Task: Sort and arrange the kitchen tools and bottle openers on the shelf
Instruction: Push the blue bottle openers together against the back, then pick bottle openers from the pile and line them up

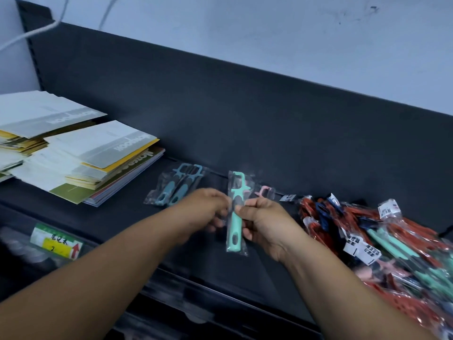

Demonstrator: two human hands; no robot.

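This is a shop, seen at a display shelf (127, 217) of dark metal with a tall back panel (245, 133) and a slotted upright (30, 47) at the far left. A price tag (57, 241) with handwritten characters and a red arrow sits on the near edge, left. Identical notebooks (98, 153) are stacked at far left. On the right, tools (397, 244) are heaped in clear bags with printed white labels (360, 247), as is the mint peeler (235, 217) at centre.

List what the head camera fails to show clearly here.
- Left hand: head view, motion blur; its hold on the mint tool is unclear.
- Pink tool: head view, mostly hidden behind the right hand.
- Pile of bagged tools: head view, cut off by the right edge.
- Shelf label: head view, writing blurred.
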